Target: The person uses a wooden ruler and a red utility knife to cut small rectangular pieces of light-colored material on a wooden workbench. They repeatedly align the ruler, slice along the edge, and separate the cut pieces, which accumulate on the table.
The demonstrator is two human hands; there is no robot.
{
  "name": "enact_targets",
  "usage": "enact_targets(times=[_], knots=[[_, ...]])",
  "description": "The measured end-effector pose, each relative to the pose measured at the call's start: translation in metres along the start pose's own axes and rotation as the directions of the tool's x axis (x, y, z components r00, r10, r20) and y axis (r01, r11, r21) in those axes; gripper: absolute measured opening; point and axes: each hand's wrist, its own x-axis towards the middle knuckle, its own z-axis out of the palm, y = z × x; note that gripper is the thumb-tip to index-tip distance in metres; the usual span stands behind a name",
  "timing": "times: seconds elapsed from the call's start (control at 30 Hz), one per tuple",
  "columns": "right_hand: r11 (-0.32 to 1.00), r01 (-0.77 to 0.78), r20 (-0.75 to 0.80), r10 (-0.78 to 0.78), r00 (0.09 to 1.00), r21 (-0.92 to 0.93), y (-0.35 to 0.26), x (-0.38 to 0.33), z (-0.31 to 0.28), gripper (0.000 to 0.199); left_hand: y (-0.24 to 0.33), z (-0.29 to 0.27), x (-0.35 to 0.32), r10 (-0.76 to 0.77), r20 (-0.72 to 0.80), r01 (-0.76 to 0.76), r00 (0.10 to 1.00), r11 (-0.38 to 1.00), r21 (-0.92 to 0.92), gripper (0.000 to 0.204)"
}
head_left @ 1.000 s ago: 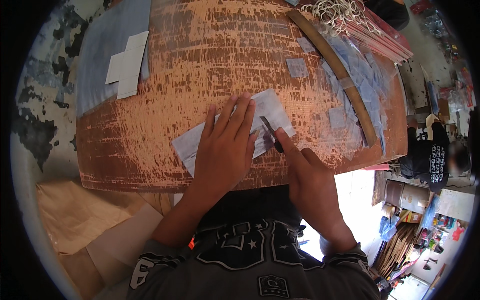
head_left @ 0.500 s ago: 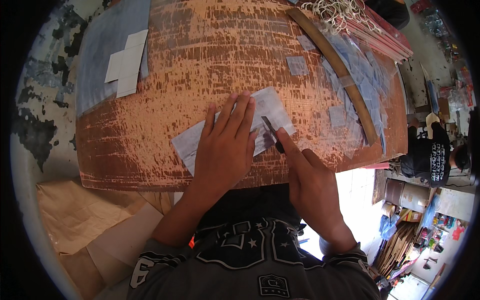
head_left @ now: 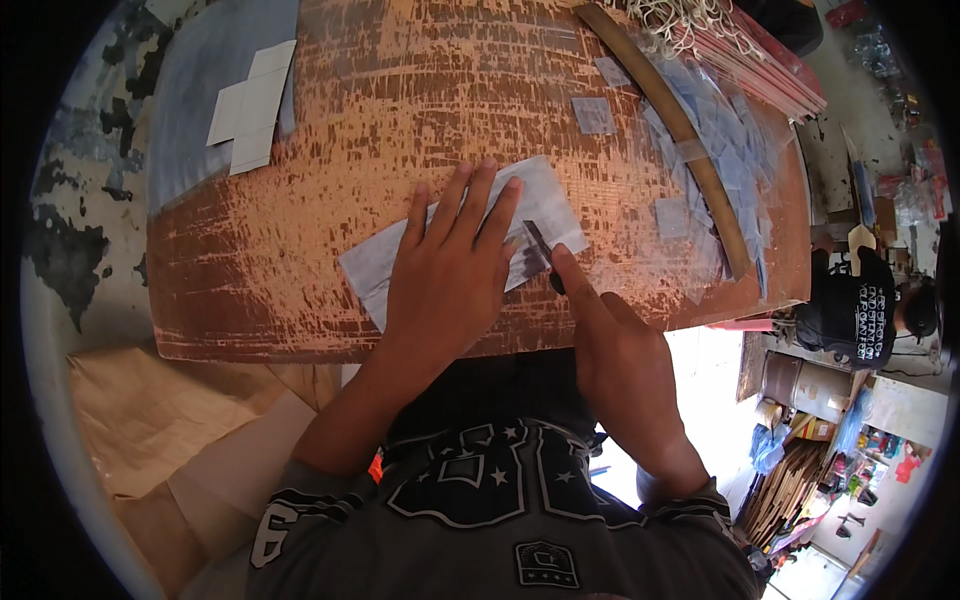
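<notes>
Landmark: I place everything against the worn orange-brown wooden board (head_left: 420, 110), scratched pale all over, which fills the upper middle of my view.
Far left of board: a grey-blue sheet (head_left: 200, 90) covers that end, and a small stack of white paper squares (head_left: 250, 105) lies on it, well apart from both hands.
Board's near edge: it runs just above my torso; below it at the left I see brown cardboard (head_left: 150, 420) on the floor.
Open board: the broad bare stretch above the hands, up to the far edge, holds nothing but one small grey square (head_left: 594, 115).
Left hand (head_left: 450, 275): flat, palm down, fingers spread and straight; it grips nothing and presses on the pale rectangular paper sheet (head_left: 545, 200).
Paper sheet: near the board's near edge, at mid-width, lying slantwise; its corners stick out on either side of the left hand.
Right hand (head_left: 620, 365): curled round a slim dark blade (head_left: 540, 250), forefinger stretched along it; the tip touches the sheet just beside my left fingertips. How the other fingers sit on the handle I cannot tell.
Right part of board: a long curved wooden strip (head_left: 690, 150) crosses it, with many cut pale squares (head_left: 720, 130) scattered about it.
Right edge: the board ends near a person in a dark printed shirt (head_left: 850, 310).
</notes>
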Motion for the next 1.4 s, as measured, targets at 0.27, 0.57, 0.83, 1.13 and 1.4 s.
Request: enact_targets(times=[0.27, 0.57, 0.83, 1.13, 1.4], knots=[[0.996, 0.049, -0.028, -0.051, 0.998, -0.069, 0.004, -0.009, 0.003, 0.078, 0.000, 0.000, 0.001, 0.004, -0.001, -0.004, 1.000, 1.000, 0.026, 0.060], [0.997, 0.028, 0.028, -0.026, 0.999, -0.078, 0.007, -0.029, -0.003, 0.081, 0.001, 0.002, 0.000, -0.001, 0.002, 0.001, 1.000, 0.999, 0.048, 0.058], [0.999, 0.007, 0.023, -0.006, 1.000, -0.046, 0.011, -0.048, -0.003, 0.079, -0.001, 0.003, 0.001, 0.011, -0.006, -0.011, 1.000, 0.998, 0.056, 0.055], [0.943, -0.178, 0.073, 0.164, 0.984, 0.283, 0.018, -0.043, -0.020, 0.061, -0.004, 0.003, -0.001, 0.013, 0.001, -0.013, 1.000, 0.998, 0.055, 0.055], [0.911, -0.112, -0.074, 0.154, 0.985, 0.396, 0.018, -0.018, 0.002, 0.054, -0.005, 0.004, 0.001, -0.004, -0.060, 0.004, 0.998, 1.000, -0.007, 0.064]])
